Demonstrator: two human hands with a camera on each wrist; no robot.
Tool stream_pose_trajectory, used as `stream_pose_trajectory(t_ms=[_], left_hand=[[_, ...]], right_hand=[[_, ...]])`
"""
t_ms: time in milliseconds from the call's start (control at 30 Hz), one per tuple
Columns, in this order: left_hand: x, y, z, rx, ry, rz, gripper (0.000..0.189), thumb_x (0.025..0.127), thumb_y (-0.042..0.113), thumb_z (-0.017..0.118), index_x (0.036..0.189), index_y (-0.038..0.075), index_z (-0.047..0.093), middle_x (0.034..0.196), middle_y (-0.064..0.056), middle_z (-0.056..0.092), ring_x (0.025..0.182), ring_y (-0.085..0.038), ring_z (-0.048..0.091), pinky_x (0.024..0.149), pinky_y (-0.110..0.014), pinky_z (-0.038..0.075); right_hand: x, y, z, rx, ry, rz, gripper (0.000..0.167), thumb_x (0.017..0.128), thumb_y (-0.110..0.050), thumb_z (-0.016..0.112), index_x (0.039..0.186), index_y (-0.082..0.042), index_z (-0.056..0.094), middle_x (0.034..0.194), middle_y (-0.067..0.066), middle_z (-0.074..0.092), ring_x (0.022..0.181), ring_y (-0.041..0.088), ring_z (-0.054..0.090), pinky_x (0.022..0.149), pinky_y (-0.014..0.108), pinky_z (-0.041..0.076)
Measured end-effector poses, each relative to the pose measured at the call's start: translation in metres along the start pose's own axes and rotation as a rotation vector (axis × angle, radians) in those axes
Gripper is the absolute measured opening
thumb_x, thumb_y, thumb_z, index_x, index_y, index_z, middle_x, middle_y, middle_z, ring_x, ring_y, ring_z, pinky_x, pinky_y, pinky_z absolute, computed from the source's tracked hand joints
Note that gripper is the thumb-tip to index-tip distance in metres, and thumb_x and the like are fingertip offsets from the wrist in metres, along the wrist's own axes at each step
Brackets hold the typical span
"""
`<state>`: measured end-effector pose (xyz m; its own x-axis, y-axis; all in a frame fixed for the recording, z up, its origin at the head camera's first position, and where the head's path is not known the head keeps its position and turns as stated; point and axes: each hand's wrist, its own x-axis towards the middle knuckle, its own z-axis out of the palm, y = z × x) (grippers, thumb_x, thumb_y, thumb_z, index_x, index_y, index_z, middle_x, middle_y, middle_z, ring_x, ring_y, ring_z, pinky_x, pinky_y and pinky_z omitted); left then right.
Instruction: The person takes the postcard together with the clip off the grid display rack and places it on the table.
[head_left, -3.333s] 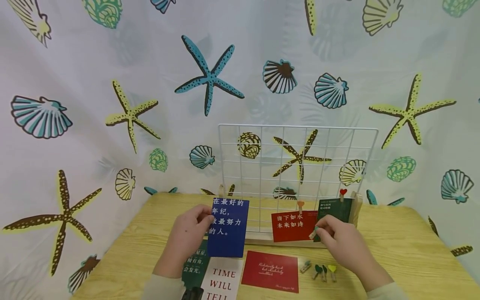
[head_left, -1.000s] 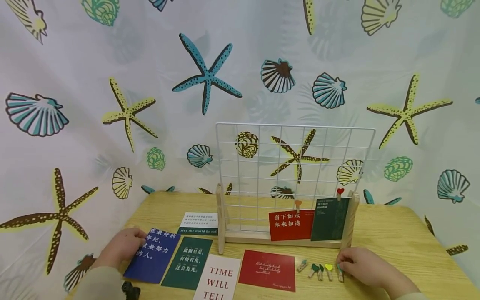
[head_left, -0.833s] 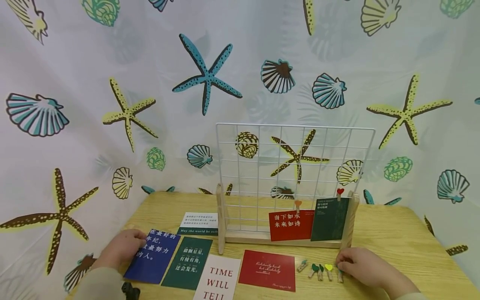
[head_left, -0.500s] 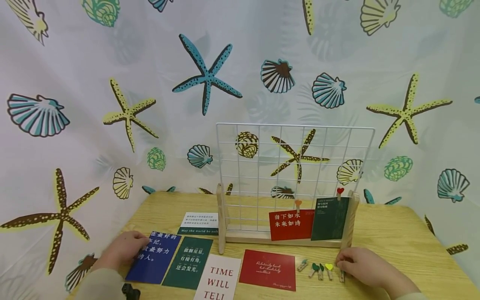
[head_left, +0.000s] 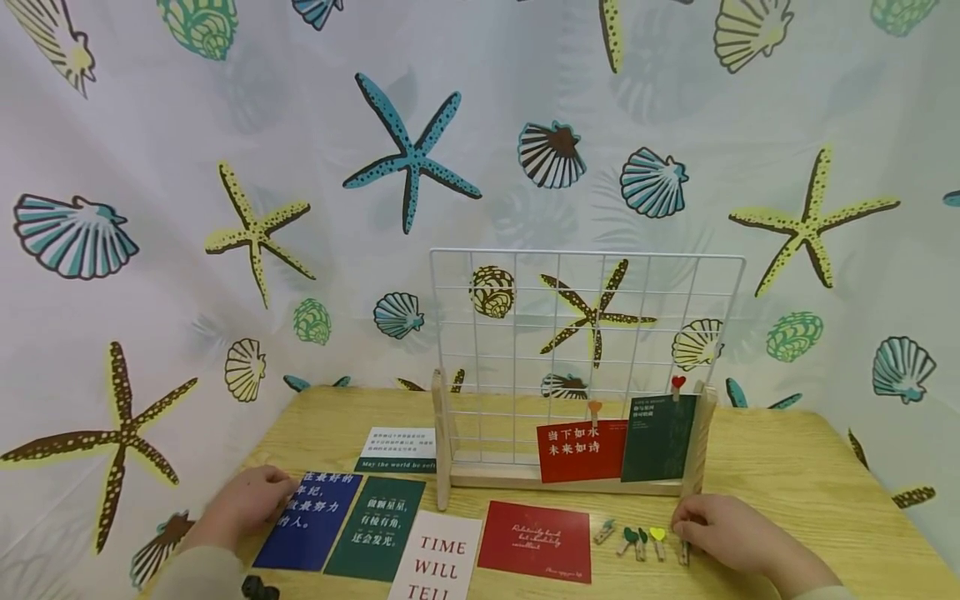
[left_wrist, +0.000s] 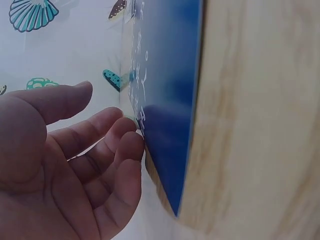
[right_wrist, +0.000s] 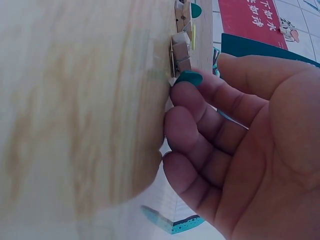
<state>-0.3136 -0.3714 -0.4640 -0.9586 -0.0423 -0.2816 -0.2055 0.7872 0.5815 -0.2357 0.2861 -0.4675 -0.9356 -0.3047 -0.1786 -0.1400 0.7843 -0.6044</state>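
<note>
My left hand (head_left: 253, 497) rests on the table at the left edge of a blue card (head_left: 311, 525) printed with white characters. In the left wrist view its thumb stands apart from the loosely bent fingers (left_wrist: 131, 145), and nothing is held. At the right, my right hand (head_left: 720, 529) rests beside a small wooden clothespin (head_left: 684, 552). The right wrist view shows that clothespin's teal heart (right_wrist: 189, 77) against a fingertip, with the thumb well away. Several more clothespins with heart tops, one of them yellow (head_left: 658, 535), lie just left of it.
A white wire grid (head_left: 517, 358) stands in a wooden base (head_left: 495, 477). Clothespins hold a red card (head_left: 581, 458) and a dark green card (head_left: 656, 446) on it. On the table lie a green card (head_left: 375, 558), a white card (head_left: 427, 575), another red card (head_left: 534, 562) and a white-and-green card (head_left: 397, 442).
Earlier my left hand held the blue card up and my right hand a clothespin near the grid. Both things now lie on the table, released; over the last second the hands have barely moved.
</note>
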Motion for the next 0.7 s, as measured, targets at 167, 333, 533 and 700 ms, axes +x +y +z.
stream_pose_trajectory(t_ms=[167,333,533,700], left_hand=[[-0.002,0.001,0.001,0.022,0.007,0.023,0.045,0.104,0.029,0.051,0.122,-0.012,0.058,0.087,-0.009,0.06,0.08,-0.023,0.057,0.072,-0.039,0.047],[-0.004,0.002,0.002,0.071,0.032,0.048,0.047,0.102,0.031,0.053,0.121,-0.011,0.06,0.089,-0.01,0.062,0.084,-0.025,0.057,0.079,-0.046,0.048],[-0.007,0.006,0.001,0.11,0.053,0.054,0.049,0.102,0.034,0.053,0.12,-0.011,0.061,0.102,-0.018,0.065,0.096,-0.033,0.059,0.089,-0.056,0.047],[-0.009,0.01,0.001,0.1,0.061,0.057,0.051,0.103,0.036,0.052,0.123,-0.011,0.059,0.102,-0.017,0.064,0.092,-0.031,0.059,0.084,-0.053,0.048]], right_hand=[[-0.002,-0.001,-0.001,0.024,0.006,0.002,0.01,0.1,-0.02,0.063,0.1,-0.014,0.071,0.08,-0.001,0.061,0.072,0.02,0.054,0.067,0.038,0.044],[-0.004,-0.003,-0.003,0.045,-0.001,0.002,0.01,0.1,-0.019,0.062,0.101,-0.012,0.07,0.077,0.001,0.06,0.068,0.02,0.054,0.064,0.035,0.044],[-0.005,-0.002,-0.003,0.037,-0.005,0.0,0.011,0.101,-0.02,0.062,0.102,-0.012,0.07,0.08,0.0,0.061,0.07,0.02,0.054,0.065,0.036,0.045],[-0.006,-0.001,-0.003,0.038,0.01,0.028,0.011,0.1,-0.02,0.063,0.103,-0.012,0.07,0.083,0.0,0.061,0.072,0.02,0.054,0.067,0.037,0.045]])
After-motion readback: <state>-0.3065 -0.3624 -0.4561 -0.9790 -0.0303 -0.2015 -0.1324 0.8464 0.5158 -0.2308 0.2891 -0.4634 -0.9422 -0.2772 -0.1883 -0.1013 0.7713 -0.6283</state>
